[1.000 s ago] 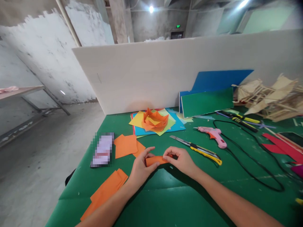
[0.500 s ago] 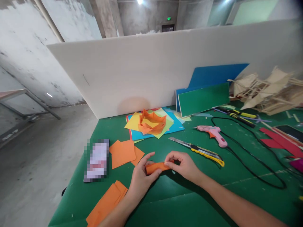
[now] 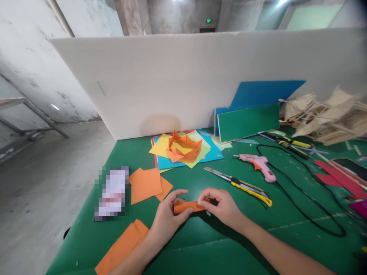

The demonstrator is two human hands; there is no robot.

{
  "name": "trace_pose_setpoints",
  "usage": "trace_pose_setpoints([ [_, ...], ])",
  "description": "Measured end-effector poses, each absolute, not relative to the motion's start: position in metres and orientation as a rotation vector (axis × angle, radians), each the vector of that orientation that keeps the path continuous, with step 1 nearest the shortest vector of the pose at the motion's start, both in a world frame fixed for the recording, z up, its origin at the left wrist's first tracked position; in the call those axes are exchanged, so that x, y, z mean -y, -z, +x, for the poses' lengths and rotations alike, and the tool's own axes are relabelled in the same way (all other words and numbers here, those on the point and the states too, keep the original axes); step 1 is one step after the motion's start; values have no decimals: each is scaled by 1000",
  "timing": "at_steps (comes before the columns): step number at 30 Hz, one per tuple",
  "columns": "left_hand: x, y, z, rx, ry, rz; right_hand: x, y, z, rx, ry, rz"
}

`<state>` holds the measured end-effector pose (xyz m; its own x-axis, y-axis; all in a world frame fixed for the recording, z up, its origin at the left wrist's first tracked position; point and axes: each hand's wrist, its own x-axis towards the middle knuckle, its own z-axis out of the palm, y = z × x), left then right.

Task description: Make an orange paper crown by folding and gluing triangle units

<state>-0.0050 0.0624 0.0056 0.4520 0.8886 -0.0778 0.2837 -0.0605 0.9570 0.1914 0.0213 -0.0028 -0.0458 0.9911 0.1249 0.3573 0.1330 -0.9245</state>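
Note:
Between my hands is a narrow folded strip of orange paper [image 3: 183,207], held just above the green table. My left hand [image 3: 169,214] grips its left end, thumb along the front and index finger raised. At the other end, my right hand [image 3: 218,204] pinches the paper between thumb and fingers. Orange paper squares [image 3: 146,186] lie beyond my left hand, and more orange sheets [image 3: 123,248] rest by my left forearm. A folded orange paper ring with pointed tips [image 3: 185,147] sits on a pile of coloured paper [image 3: 210,154] farther back.
A yellow utility knife [image 3: 237,186] with its blade out lies beyond my right hand. Behind it are a pink glue gun [image 3: 256,164] and its looping black cord. A phone [image 3: 112,193] is at the left edge. Pliers [image 3: 292,147] and a wooden model [image 3: 323,114] stand right; a white board [image 3: 160,84] rises behind.
The view has shifted slightly. Both hands keep hold of the orange strip, which looks a little flatter and more level; the things on the table stay in place.

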Motion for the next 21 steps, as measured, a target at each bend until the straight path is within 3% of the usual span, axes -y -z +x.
trace_pose_setpoints([
  [21,-52,-2,-4,-958,-664,1667,-11,-4,185,1562,-1162,-1326],
])
